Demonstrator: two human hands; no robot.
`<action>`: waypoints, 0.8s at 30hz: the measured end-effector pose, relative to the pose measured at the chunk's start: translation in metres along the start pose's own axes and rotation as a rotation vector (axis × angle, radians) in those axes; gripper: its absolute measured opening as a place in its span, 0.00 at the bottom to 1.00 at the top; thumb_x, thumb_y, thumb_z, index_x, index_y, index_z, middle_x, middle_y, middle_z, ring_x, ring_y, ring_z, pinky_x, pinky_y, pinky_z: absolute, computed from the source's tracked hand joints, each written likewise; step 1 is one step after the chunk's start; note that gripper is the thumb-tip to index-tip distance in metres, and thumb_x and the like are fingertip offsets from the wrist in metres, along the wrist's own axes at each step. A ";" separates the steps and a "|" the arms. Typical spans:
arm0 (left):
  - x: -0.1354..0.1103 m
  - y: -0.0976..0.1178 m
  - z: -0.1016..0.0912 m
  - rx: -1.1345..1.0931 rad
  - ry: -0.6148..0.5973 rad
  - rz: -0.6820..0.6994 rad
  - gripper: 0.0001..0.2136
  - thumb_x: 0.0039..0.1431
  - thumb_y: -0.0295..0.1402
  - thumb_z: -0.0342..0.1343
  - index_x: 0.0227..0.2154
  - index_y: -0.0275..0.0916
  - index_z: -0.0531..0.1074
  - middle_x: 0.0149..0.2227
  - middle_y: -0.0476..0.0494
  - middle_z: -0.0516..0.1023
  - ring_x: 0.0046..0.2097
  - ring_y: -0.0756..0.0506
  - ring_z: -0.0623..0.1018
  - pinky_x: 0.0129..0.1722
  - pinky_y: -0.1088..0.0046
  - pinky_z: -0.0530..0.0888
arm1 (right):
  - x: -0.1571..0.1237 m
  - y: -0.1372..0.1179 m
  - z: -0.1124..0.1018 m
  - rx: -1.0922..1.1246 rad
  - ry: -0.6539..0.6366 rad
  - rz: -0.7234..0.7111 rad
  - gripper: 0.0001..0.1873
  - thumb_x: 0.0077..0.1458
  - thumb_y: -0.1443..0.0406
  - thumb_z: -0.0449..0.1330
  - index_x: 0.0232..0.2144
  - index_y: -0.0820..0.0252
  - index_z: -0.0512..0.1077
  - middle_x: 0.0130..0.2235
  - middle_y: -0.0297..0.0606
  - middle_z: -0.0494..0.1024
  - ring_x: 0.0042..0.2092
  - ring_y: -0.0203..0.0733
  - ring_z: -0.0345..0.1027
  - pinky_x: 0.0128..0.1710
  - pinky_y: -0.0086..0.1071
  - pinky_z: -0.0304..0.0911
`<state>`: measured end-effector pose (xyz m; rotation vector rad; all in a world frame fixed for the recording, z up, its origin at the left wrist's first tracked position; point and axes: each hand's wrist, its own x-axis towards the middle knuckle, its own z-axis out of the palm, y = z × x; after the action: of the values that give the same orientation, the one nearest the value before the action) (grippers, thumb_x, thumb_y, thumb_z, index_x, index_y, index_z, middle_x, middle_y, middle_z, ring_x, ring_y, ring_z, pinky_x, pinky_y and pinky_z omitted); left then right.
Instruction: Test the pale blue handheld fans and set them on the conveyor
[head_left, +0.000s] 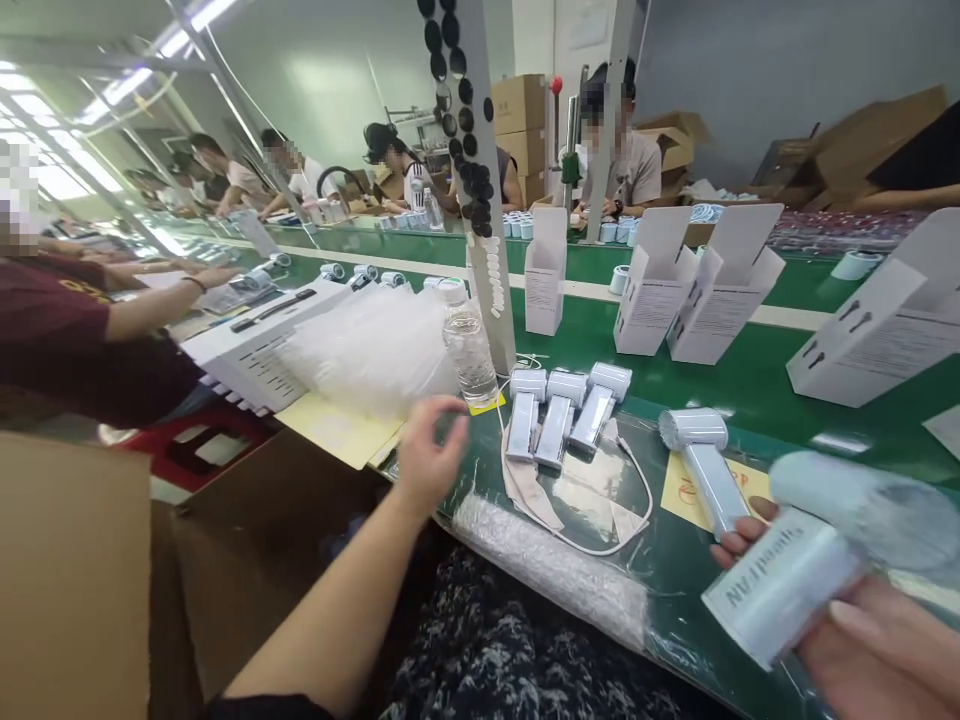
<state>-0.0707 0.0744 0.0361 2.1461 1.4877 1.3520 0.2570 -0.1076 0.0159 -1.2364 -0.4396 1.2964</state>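
In the head view my right hand [874,635] is closed around a pale blue handheld fan [787,580] with "SpeedFAN" on its handle; the fan is tilted and slightly blurred. My left hand [431,455] is raised over the table's near edge, thumb and fingers curved apart, with nothing visible between them. It is nearest to a pile of translucent plastic bags [375,345] and a clear water bottle [469,345]. Three similar fans [556,425] lie side by side at the centre. Another fan [712,480] rests on a yellow paper beside my right hand.
Open white boxes [649,300] stand on the green conveyor [570,350]. A metal post [491,250] rises behind the bottle. A white cable [641,480] loops on the table, and bubble wrap [547,570] lines its near edge. A cardboard box [75,580] is at lower left. Several people work nearby.
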 end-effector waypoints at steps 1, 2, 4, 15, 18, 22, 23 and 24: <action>0.004 -0.013 -0.018 0.039 0.051 -0.064 0.08 0.60 0.36 0.50 0.38 0.40 0.70 0.37 0.42 0.77 0.41 0.43 0.76 0.44 0.63 0.73 | -0.001 -0.002 0.007 -0.020 0.008 0.047 0.25 0.47 0.56 0.67 0.50 0.46 0.75 0.53 0.45 0.79 0.52 0.63 0.75 0.41 0.46 0.80; 0.007 -0.027 -0.036 0.085 0.068 -0.115 0.08 0.59 0.36 0.51 0.37 0.39 0.71 0.36 0.42 0.77 0.38 0.42 0.76 0.41 0.64 0.73 | -0.003 -0.003 0.013 -0.033 -0.004 0.084 0.26 0.44 0.56 0.70 0.49 0.47 0.76 0.52 0.45 0.80 0.51 0.64 0.75 0.40 0.46 0.79; 0.010 -0.055 -0.068 0.374 0.001 -0.193 0.09 0.59 0.35 0.49 0.36 0.40 0.71 0.35 0.41 0.78 0.38 0.41 0.76 0.41 0.64 0.72 | -0.006 -0.006 0.024 -0.031 -0.091 0.144 0.28 0.40 0.57 0.73 0.46 0.50 0.77 0.48 0.47 0.82 0.46 0.61 0.77 0.38 0.43 0.79; 0.004 -0.113 -0.101 0.866 -0.243 -0.233 0.10 0.57 0.31 0.47 0.35 0.40 0.73 0.37 0.37 0.75 0.40 0.37 0.72 0.40 0.62 0.67 | -0.019 0.010 0.104 0.179 -0.325 0.261 0.22 0.48 0.61 0.71 0.46 0.56 0.75 0.47 0.44 0.79 0.46 0.49 0.75 0.48 0.43 0.70; 0.009 -0.110 -0.097 0.872 -0.226 -0.231 0.09 0.57 0.29 0.45 0.31 0.40 0.70 0.31 0.40 0.73 0.40 0.38 0.72 0.42 0.63 0.65 | -0.022 0.014 0.101 0.199 -0.373 0.229 0.29 0.47 0.61 0.71 0.52 0.55 0.71 0.52 0.46 0.77 0.51 0.54 0.73 0.52 0.47 0.67; 0.013 -0.103 -0.096 0.908 -0.274 -0.208 0.08 0.58 0.30 0.43 0.29 0.41 0.68 0.35 0.40 0.77 0.41 0.38 0.72 0.38 0.66 0.62 | -0.028 0.015 0.096 0.193 -0.394 0.168 0.37 0.48 0.61 0.73 0.58 0.51 0.65 0.56 0.47 0.75 0.56 0.56 0.71 0.56 0.49 0.65; 0.014 -0.101 -0.096 0.893 -0.261 -0.215 0.08 0.57 0.29 0.44 0.28 0.41 0.67 0.35 0.41 0.77 0.40 0.38 0.72 0.38 0.67 0.61 | -0.029 0.015 0.096 0.184 -0.406 0.162 0.39 0.48 0.60 0.73 0.59 0.50 0.64 0.57 0.47 0.74 0.57 0.57 0.70 0.57 0.49 0.64; 0.015 -0.099 -0.096 0.861 -0.238 -0.225 0.07 0.56 0.29 0.44 0.27 0.42 0.67 0.34 0.43 0.77 0.39 0.39 0.72 0.37 0.67 0.60 | -0.030 0.014 0.096 0.177 -0.422 0.158 0.40 0.47 0.59 0.73 0.60 0.49 0.63 0.58 0.47 0.74 0.58 0.57 0.70 0.57 0.49 0.64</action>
<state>-0.2064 0.1033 0.0385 2.3251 2.3861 0.3575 0.1622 -0.0955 0.0490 -0.8602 -0.5204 1.7029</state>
